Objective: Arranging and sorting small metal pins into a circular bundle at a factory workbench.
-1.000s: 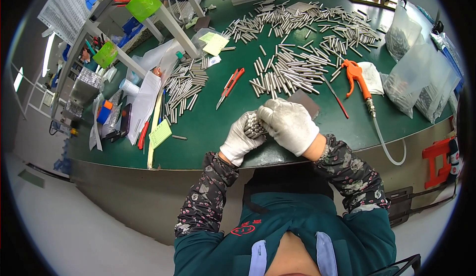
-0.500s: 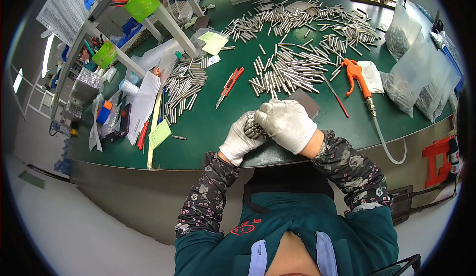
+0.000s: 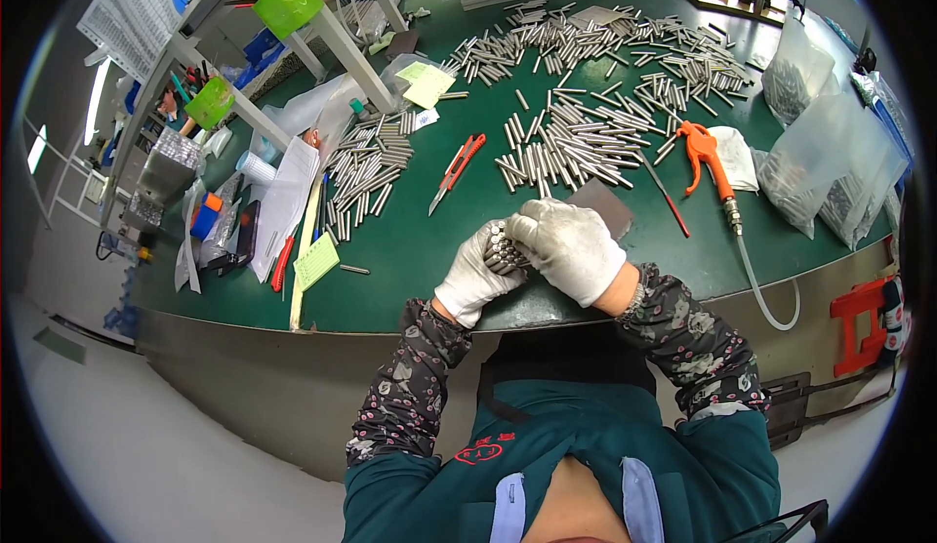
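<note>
My left hand [image 3: 472, 278], in a white glove, is closed around a bundle of metal pins [image 3: 502, 250] with their round ends facing up. My right hand [image 3: 568, 250], also gloved, is against the bundle's right side with its fingers curled together. What those fingertips pinch, if anything, is hidden. Just beyond my hands lies a heap of loose metal pins [image 3: 576, 145]. A flat grey-brown plate [image 3: 601, 207] lies partly behind my right hand. Left of the heap is a red utility knife [image 3: 457, 173].
More pins lie in a far pile [image 3: 586, 40] and a left pile [image 3: 366, 167]. To the right are an orange air gun [image 3: 705, 158] with a hose, a white cloth [image 3: 734, 158] and plastic bags of pins [image 3: 805, 167]. A shelf with green bins [image 3: 288, 4] stands left.
My right hand's fingers have shifted slightly off the bundle, so more pin ends show. My left hand keeps its hold. The whole view has moved a little.
</note>
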Action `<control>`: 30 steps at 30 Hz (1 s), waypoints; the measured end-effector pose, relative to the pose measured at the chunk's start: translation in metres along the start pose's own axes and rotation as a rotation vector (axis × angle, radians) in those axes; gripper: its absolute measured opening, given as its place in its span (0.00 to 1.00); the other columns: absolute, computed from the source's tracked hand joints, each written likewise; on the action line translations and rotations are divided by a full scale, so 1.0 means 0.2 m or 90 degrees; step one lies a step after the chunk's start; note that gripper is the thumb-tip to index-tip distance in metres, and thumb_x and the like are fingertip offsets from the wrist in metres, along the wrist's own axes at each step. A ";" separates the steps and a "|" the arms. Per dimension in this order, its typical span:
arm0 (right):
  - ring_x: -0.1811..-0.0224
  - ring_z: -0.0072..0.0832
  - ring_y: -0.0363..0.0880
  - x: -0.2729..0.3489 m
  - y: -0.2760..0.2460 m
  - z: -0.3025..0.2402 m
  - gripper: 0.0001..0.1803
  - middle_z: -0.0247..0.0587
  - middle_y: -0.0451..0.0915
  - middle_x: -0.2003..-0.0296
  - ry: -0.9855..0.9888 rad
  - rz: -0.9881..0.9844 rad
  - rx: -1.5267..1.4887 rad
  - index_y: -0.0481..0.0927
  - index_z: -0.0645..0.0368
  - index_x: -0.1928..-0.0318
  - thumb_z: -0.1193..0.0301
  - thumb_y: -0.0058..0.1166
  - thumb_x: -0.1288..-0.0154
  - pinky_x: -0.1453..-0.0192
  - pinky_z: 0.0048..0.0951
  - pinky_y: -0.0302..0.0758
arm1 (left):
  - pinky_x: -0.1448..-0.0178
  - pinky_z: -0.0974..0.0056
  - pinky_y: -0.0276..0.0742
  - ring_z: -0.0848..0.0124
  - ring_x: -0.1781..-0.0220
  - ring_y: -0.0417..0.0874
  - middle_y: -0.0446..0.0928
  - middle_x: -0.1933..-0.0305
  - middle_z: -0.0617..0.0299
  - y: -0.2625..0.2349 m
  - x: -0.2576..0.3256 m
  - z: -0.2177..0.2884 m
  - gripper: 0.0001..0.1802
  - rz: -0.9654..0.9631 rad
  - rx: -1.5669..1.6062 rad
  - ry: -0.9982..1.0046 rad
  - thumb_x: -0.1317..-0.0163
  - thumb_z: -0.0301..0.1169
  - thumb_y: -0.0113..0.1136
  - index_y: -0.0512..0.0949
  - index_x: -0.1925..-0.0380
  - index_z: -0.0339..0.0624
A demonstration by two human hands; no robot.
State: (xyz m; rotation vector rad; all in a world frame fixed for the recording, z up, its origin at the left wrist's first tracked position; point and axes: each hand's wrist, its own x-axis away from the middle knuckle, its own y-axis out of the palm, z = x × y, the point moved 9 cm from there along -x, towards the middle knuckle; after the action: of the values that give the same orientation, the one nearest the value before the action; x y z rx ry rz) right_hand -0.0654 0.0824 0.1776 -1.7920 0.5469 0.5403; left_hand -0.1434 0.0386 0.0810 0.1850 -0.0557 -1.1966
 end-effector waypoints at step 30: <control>0.66 0.35 0.74 -0.01 0.01 0.02 0.09 0.37 0.71 0.73 -0.011 -0.059 -0.037 0.73 0.56 0.68 0.70 0.54 0.53 0.67 0.33 0.72 | 0.46 0.70 0.71 0.77 0.50 0.73 0.72 0.53 0.67 0.00 0.00 -0.03 0.33 -0.048 0.006 -0.023 0.59 0.11 0.59 0.65 0.50 0.40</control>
State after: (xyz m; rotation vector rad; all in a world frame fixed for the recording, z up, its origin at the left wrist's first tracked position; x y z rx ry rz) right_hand -0.0681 0.0853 0.1758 -1.8560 0.4377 0.5111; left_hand -0.1427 0.0401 0.0742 0.1752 -0.0858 -1.2755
